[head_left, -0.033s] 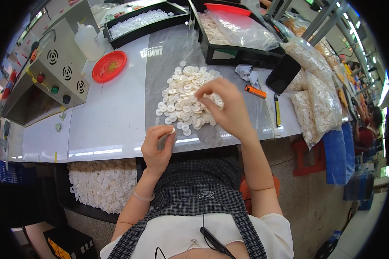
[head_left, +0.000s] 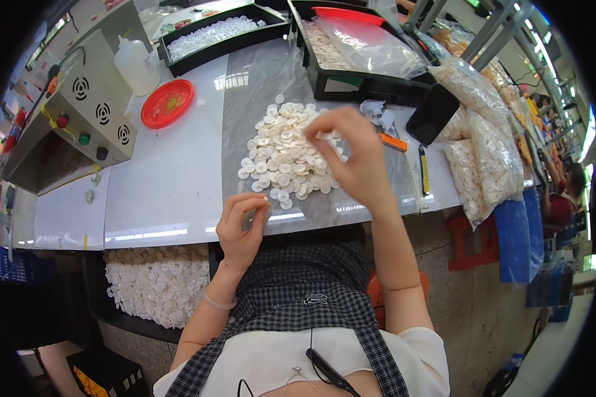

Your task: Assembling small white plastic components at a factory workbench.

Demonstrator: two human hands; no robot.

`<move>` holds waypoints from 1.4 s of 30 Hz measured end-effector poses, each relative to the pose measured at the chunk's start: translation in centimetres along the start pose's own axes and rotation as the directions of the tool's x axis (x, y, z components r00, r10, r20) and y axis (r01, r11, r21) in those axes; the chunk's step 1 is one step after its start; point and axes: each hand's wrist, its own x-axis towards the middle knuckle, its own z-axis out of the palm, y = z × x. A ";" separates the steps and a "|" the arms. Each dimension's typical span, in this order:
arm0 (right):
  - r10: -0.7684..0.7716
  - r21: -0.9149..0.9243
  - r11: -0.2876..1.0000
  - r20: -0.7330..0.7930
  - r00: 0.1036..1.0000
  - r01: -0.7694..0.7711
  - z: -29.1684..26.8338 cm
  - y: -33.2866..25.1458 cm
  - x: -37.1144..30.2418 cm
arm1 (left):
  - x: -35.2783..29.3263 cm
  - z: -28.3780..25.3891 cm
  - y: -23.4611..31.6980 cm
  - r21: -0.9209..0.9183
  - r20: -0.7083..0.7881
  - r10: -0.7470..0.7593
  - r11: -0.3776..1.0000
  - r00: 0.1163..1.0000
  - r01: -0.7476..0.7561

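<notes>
A heap of small white round buttons [head_left: 285, 155] lies on a clear plastic sheet [head_left: 251, 86] on the white table [head_left: 172, 178]. My right hand [head_left: 351, 159] hovers over the heap's right side, with fingertips pinched together on a button at the top of the pile. My left hand [head_left: 242, 225] rests at the table's front edge, just below the heap. Its fingers are curled against the thumb, and something small and white shows at the tips.
A grey control box [head_left: 89, 112], a white squeeze bottle [head_left: 136, 63] and a red dish [head_left: 167, 103] stand at the left. Black trays [head_left: 225, 33] of buttons are at the back, bags of buttons [head_left: 483, 145] at the right. A bin of buttons [head_left: 155, 281] sits under the table.
</notes>
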 end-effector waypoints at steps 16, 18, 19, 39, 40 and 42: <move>0.309 0.064 0.948 0.053 0.950 -0.312 -1.2 6.0 -3.1 | -0.4 -0.5 1.9 -0.365 0.079 -0.278 0.886 0.957 0.287; 0.368 0.048 0.926 0.106 0.924 -0.374 -0.8 4.4 -6.3 | -0.9 -0.6 2.0 -0.340 0.162 -0.287 0.882 0.944 0.327; 0.411 0.014 0.911 0.073 0.909 -0.413 -0.8 3.7 -7.5 | -0.7 -0.3 2.9 -0.419 0.181 -0.286 0.843 0.941 0.337; 0.385 0.678 0.671 0.030 0.923 -0.301 0.6 -0.9 -12.8 | -1.7 0.6 4.7 -0.643 0.490 -0.394 0.438 0.778 0.628; 0.384 0.678 0.672 0.028 0.923 -0.300 1.0 -1.2 -12.7 | -1.7 0.6 4.6 -0.592 0.684 -0.396 0.190 0.613 0.783; 0.261 0.733 0.642 0.068 0.963 -0.226 1.8 -1.4 -12.5 | -1.8 1.0 4.5 -0.543 0.827 -0.244 -0.110 0.507 0.832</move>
